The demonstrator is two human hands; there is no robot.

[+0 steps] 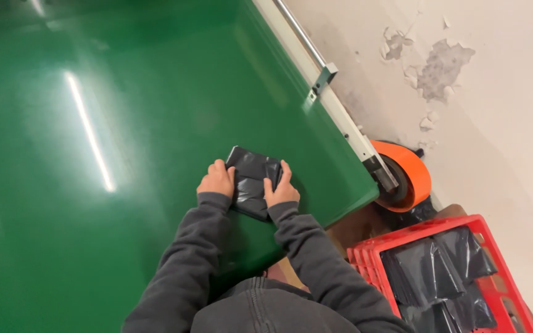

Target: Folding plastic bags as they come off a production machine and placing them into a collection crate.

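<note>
A: What is held between the hands?

B: A folded black plastic bag (252,180) is gripped from both sides. The left hand (216,179) is closed on its left edge, and the right hand (281,188) is closed on its right edge, with the fingers (285,171) laid along the top of the fold. Both arms are covered by dark grey sleeves (192,259).

A: Where is the bag placed?

B: It is laid flat on the glossy green bench (94,234), directly between the hands and touching both. The near edge of the bench is found just below the wrists.

A: What is seen to the right of the right hand?

B: The pale metal side rail (340,117) of the bench is seen running diagonally, and an orange roller guard (416,171) is fitted at its lower end, well apart from the hand. Lower right, near the right elbow, a red plastic crate (371,250) is set on the floor; more folded black bags (427,271) are stacked inside it. A wall with peeling paint (442,65) is seen beyond the rail.
</note>
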